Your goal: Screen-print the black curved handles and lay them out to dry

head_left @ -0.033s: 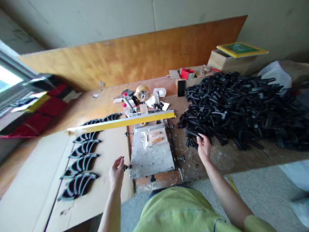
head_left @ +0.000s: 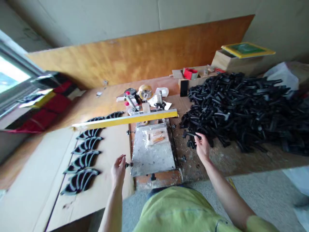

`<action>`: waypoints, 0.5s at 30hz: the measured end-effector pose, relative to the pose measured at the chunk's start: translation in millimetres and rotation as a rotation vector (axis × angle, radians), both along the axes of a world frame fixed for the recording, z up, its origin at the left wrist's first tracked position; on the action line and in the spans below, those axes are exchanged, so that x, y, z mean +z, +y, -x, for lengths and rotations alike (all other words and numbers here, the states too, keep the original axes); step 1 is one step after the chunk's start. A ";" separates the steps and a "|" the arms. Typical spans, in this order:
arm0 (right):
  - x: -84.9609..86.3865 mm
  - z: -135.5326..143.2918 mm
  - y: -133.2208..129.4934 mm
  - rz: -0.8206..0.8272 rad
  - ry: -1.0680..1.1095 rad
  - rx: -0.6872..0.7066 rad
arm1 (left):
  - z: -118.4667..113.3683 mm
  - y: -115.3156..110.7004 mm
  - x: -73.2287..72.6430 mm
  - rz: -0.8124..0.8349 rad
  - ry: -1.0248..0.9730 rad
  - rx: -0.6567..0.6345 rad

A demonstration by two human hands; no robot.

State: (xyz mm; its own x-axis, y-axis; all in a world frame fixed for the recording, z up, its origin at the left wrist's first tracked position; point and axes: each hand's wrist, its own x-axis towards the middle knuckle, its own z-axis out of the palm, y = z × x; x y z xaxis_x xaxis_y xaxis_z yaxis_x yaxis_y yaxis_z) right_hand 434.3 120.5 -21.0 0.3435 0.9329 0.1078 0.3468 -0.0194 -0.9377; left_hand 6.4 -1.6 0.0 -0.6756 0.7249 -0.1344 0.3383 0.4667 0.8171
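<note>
Left hand (head_left: 118, 169): hovering over the desk's front edge, left of centre, forearm reaching straight forward; fingers are curling loosely, the grip slack, beside a black knob (head_left: 129, 164). Right hand (head_left: 202, 147): reaching forward and inward to the right half of the desk (head_left: 200, 167), near its front edge; thumb and fingers are pinching the end of one curved black part (head_left: 189, 133), so the grip is closed on it. That part is lying at the near left fringe of a heap of black parts (head_left: 231, 112), which is filling the right side of the desk. Grey plate (head_left: 149, 161): sitting at the middle of the front edge, between the hands, and bearing a clear packet (head_left: 156, 138). Yellow bar (head_left: 125, 121): spanning the plate's far end, running left over a cardboard sheet (head_left: 113, 138) and partly hiding the black fan-shaped sets (head_left: 83, 180) ranged there. Behind the bar: a tape roll (head_left: 145, 92) is standing among small tools and papers. Black block (head_left: 183, 88): standing at the heap's far left corner. Box (head_left: 229, 61): resting toward the back edge, carrying a yellow-framed green panel (head_left: 248, 49). Red and black stack (head_left: 53, 104): occupying the far left corner, beside the window.
</note>
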 end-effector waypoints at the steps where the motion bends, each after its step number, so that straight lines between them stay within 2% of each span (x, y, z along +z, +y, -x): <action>1: 4.3 17.1 9.5 0.021 0.010 0.124 | -5.9 -1.1 0.3 -0.007 -0.004 0.009; 4: 16.3 76.0 36.6 0.098 -0.020 0.414 | -19.6 -2.7 3.3 -0.042 -0.030 0.012; 5: 19.8 96.6 45.1 0.128 -0.052 0.472 | -22.4 -3.1 4.9 -0.059 -0.040 0.004; 8: 28.2 147.4 65.8 0.264 -0.199 0.513 | -22.8 -5.4 9.8 -0.090 -0.059 -0.015; 10: 33.0 164.5 74.0 0.377 -0.324 0.545 | -15.4 -8.3 12.5 -0.103 -0.067 -0.018; 12: 38.9 168.6 77.6 0.447 -0.474 0.573 | -3.2 -10.9 16.6 -0.118 -0.063 -0.006; 14: 46.1 166.9 78.1 0.413 -0.647 0.561 | 9.7 -9.9 26.1 -0.129 -0.057 0.020; 15: 49.7 166.6 77.6 0.347 -0.726 0.545 | 14.9 -6.7 34.1 -0.138 -0.061 0.028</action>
State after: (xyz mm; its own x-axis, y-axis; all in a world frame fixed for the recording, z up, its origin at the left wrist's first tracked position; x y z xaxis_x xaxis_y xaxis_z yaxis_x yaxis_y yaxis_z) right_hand 267.6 198.2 28.6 -0.1868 0.9642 -0.1883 0.8821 0.0803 -0.4643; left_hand -8.5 -8.3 34.1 -0.6895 0.7203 -0.0766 0.2742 0.3574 0.8928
